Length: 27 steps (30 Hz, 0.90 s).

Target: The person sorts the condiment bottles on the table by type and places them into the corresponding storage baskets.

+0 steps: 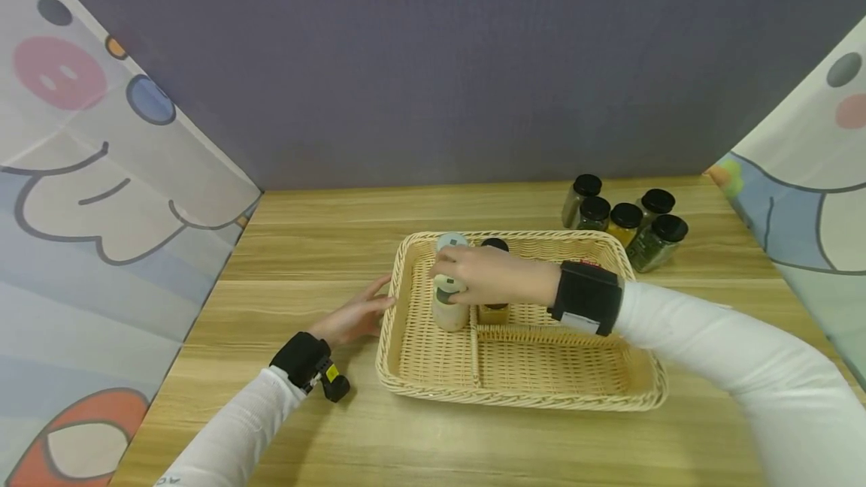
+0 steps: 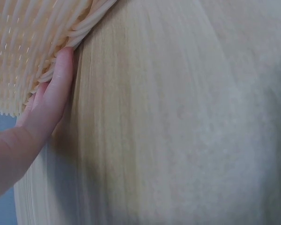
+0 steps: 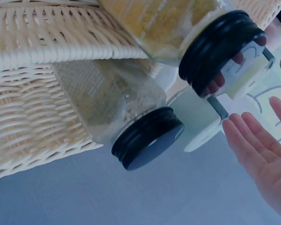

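My right hand (image 1: 473, 274) reaches over the left compartment of a wicker basket (image 1: 521, 399), its fingers by the pale lid of a jar (image 1: 449, 316). In the right wrist view, those fingers (image 3: 246, 140) look extended and spread, not wrapped round anything. Behind the hand stands a second pale-lidded jar (image 1: 452, 240). Two black-lidded jars, one with yellow powder (image 3: 164, 23) and one with greyish contents (image 3: 117, 98), stand beside them across the divider. My left hand (image 1: 356, 316) rests against the basket's left outer side, fingers fairly straight; the left wrist view shows fingertips touching the weave.
Several black-lidded spice jars (image 1: 652, 243) stand on the wooden table (image 1: 325, 231) just beyond the basket's back right corner. A low wicker divider (image 1: 555, 334) runs across the basket's right part. A grey panel (image 1: 467, 66) rises behind the table; printed cloth hangs at both sides.
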Tool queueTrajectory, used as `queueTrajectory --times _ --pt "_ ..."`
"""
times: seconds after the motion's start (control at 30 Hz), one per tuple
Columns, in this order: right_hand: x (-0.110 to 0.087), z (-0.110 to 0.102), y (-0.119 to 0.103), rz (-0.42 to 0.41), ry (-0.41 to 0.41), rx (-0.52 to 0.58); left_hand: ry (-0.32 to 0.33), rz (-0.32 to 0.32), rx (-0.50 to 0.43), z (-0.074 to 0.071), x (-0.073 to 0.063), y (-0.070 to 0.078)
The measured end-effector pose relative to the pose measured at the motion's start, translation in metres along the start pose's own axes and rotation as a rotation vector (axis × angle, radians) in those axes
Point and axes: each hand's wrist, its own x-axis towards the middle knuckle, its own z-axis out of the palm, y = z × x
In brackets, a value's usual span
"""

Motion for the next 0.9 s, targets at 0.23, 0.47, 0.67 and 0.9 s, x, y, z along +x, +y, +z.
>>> queueTrajectory --times 0.23,0.47,0.67,0.9 --pt "-0.005 -0.009 0.0 0.045 0.002 0.059 -0.001 0.004 0.011 0.0 0.0 0.0" --pt "-0.013 -0.023 0.004 0.089 0.04 0.104 0.007 0.006 0.014 0.0 0.0 0.0" --pt "-0.022 -0.029 0.013 0.124 0.067 0.114 0.008 0.009 0.016 0.0 0.0 -0.001" --pt "-0.032 -0.034 0.023 0.212 0.042 0.138 0.003 0.012 0.02 0.0 0.001 -0.002"
